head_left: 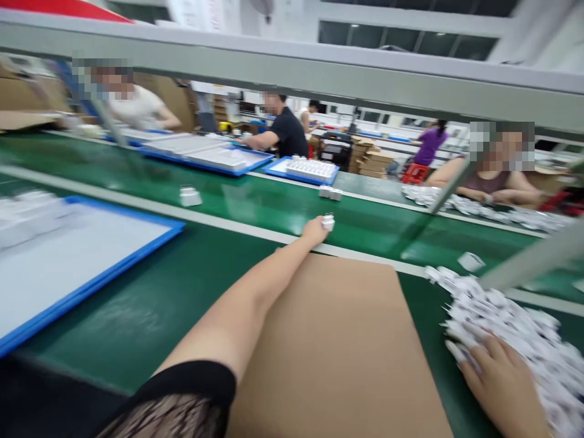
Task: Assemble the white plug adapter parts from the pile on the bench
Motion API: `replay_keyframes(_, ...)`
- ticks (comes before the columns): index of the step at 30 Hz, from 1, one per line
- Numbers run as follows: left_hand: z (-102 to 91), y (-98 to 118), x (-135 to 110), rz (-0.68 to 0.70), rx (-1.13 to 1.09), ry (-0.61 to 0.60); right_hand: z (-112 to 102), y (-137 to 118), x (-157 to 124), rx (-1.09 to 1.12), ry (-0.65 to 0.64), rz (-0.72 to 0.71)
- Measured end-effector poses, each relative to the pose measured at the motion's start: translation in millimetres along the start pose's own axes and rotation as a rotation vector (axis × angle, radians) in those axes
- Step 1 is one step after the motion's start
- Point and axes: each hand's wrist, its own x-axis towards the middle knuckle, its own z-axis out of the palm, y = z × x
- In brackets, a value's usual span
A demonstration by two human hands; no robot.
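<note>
the left hand (314, 232) stretches forward to the green conveyor belt (274, 213), past the far end of the brown cardboard sheet (347, 347), and holds a small white plug adapter (328, 222) just over the belt's near edge. its fingers pinch the adapter from the side, probably because that leaves the thin prongs on top untouched; the separate fingertips are too blurred to make out.

the right hand (504, 377) rests at the near edge of the heap of white pieces (515, 322), its fingers bent and slightly apart; whether they grip a piece, i cannot tell. the heap lies right beside the cardboard, presumably to keep the pieces within easy reach.

another white adapter (190, 196) stands alone on the belt, prongs up. on the left, the blue-rimmed tray (104, 243) bears white blocks (31, 216), its raised rim likely serving to stop them sliding off.
</note>
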Motion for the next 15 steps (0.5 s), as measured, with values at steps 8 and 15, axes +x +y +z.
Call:
replay_keyframes(8, 4.1, 7.2, -40.0, 0.108, -0.053, 0.238, -39.2, -54.6, 33.9, -0.222, -0.410, 0.284)
replay_keyframes(15, 50.7, 12.5, -127.5, 0.626, -0.146, -0.130, -48.5, -65.1, 74.5, -0.185, -0.585, 0.398)
